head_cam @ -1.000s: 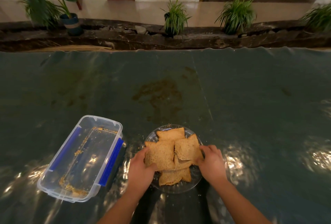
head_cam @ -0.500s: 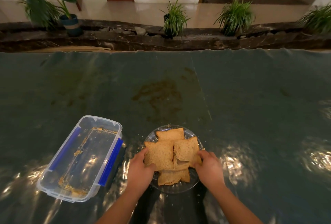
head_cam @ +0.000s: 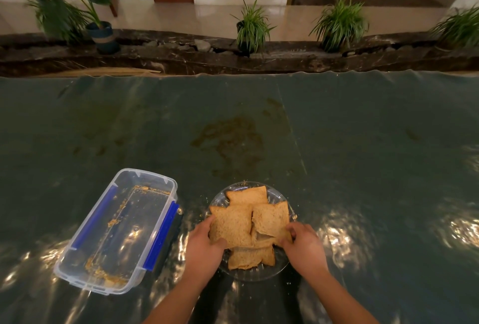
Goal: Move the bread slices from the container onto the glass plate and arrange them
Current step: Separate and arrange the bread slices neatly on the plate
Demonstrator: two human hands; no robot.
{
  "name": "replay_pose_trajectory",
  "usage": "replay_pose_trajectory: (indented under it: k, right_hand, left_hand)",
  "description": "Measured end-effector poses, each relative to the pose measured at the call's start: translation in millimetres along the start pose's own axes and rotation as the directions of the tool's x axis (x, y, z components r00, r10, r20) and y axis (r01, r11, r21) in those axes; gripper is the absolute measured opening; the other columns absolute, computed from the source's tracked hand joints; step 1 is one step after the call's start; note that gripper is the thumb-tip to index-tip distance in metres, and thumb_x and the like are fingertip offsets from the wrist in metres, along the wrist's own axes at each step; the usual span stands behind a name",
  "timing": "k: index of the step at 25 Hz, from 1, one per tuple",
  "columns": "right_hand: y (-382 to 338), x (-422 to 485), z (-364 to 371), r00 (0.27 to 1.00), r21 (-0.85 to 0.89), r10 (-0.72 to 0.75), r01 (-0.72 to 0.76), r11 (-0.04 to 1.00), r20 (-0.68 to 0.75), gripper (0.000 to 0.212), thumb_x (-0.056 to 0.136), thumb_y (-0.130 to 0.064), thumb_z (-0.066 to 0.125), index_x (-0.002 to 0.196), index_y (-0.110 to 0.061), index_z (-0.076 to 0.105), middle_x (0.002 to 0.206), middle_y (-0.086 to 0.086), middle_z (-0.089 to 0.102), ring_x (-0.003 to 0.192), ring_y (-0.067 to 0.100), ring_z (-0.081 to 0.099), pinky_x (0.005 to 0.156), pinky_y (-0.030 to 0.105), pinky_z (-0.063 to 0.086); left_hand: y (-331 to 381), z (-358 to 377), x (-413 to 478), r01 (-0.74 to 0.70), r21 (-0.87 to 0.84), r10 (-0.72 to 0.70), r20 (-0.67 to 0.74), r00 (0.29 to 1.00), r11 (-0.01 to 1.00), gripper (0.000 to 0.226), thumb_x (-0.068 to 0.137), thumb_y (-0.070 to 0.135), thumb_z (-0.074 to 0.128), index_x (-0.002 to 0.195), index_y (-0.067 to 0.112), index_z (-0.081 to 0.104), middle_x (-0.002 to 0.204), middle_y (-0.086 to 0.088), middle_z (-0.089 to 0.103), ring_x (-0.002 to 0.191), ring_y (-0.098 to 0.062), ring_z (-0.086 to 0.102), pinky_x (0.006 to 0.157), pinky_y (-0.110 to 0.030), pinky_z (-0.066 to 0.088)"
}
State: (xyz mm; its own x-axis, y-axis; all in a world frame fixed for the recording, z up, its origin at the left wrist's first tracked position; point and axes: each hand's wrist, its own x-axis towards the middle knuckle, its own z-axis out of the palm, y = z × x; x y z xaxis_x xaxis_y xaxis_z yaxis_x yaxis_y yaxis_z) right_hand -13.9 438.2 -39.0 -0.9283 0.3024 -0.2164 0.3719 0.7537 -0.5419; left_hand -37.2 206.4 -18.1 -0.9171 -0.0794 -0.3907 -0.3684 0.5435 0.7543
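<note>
Several brown bread slices (head_cam: 248,222) lie overlapping on a round glass plate (head_cam: 259,273) near the table's front edge. My left hand (head_cam: 204,248) grips the near left edge of the left slice (head_cam: 232,225). On the other side, my right hand (head_cam: 304,248) pinches the near right corner of the right slice (head_cam: 272,218). One slice (head_cam: 247,195) rests at the far side of the plate and another (head_cam: 250,257) at the near side. The clear plastic container (head_cam: 119,230) with blue clips stands to the left of the plate and holds only crumbs.
A dark green shiny cloth (head_cam: 337,142) covers the table, with a brownish stain (head_cam: 230,137) beyond the plate and crumbs around it. Behind the table's far edge runs a dark stone ledge (head_cam: 181,56) with several potted plants.
My right hand has slid left along the plate, from its right rim onto the near corner of the right slice. My left hand has kept its hold on the left slice.
</note>
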Motion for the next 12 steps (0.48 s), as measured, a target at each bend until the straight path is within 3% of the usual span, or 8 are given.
replay_pose_trajectory:
  k: [4, 6, 8, 10, 12]
  right_hand:
    - [-1.8, 0.1, 0.1, 1.0, 0.019, 0.027, -0.027, 0.999, 0.006, 0.034, 0.082, -0.026, 0.069, 0.114, -0.019, 0.061, 0.097, -0.002, 0.051, 0.084, 0.015, 0.054, 0.069, 0.025, 0.042]
    - [-3.7, 1.5, -1.9, 1.0, 0.008, 0.025, -0.025, 1.0, 0.007, 0.037, 0.082, -0.027, 0.068, 0.117, -0.018, 0.059, 0.101, -0.001, 0.051, 0.087, 0.017, 0.056, 0.071, 0.027, 0.044]
    - [-5.4, 3.3, -4.1, 1.0, 0.008, 0.005, -0.005, 1.0, -0.01, 0.037, 0.082, -0.025, 0.068, 0.118, -0.017, 0.059, 0.103, 0.0, 0.052, 0.088, 0.018, 0.057, 0.073, 0.027, 0.047]
    - [-7.7, 3.8, -6.3, 1.0, 0.014, -0.017, 0.017, 1.0, -0.024, 0.037, 0.083, -0.024, 0.067, 0.118, -0.017, 0.06, 0.104, 0.001, 0.053, 0.088, 0.019, 0.058, 0.073, 0.028, 0.048]
    - [-10.2, 4.4, -8.7, 0.999, 0.027, -0.027, 0.028, 0.999, -0.018, 0.037, 0.083, -0.024, 0.066, 0.119, -0.016, 0.06, 0.106, 0.003, 0.054, 0.09, 0.02, 0.059, 0.075, 0.028, 0.047]
  left_hand:
    - [-1.6, 0.1, -0.3, -0.019, 0.006, 0.019, -0.07, 0.997, 1.0, 0.053, 0.083, 0.017, 0.067, 0.134, 0.025, 0.053, 0.13, 0.003, 0.06, 0.118, -0.014, 0.055, 0.099, -0.039, 0.048]
    - [-1.0, -0.4, -1.7, -0.031, -0.015, 0.03, -0.113, 0.993, 0.999, 0.045, 0.084, 0.014, 0.066, 0.127, 0.025, 0.057, 0.121, 0.005, 0.063, 0.1, -0.003, 0.057, 0.082, -0.022, 0.045]
    - [0.6, -3.1, -3.1, -0.046, -0.041, 0.039, -0.141, 0.989, 0.998, 0.035, 0.085, 0.016, 0.066, 0.118, 0.03, 0.06, 0.108, 0.013, 0.062, 0.095, -0.002, 0.056, 0.071, -0.015, 0.036]
    - [3.7, -7.8, -5.0, -0.063, -0.072, 0.051, -0.159, 0.986, 0.995, 0.027, 0.085, 0.02, 0.066, 0.108, 0.032, 0.061, 0.103, 0.017, 0.06, 0.102, -0.008, 0.058, 0.076, -0.019, 0.041]
    - [6.1, -12.7, -4.7, -0.072, -0.081, 0.057, -0.172, 0.983, 0.994, 0.031, 0.085, 0.022, 0.066, 0.115, 0.027, 0.062, 0.111, 0.009, 0.061, 0.106, -0.012, 0.058, 0.085, -0.03, 0.046]
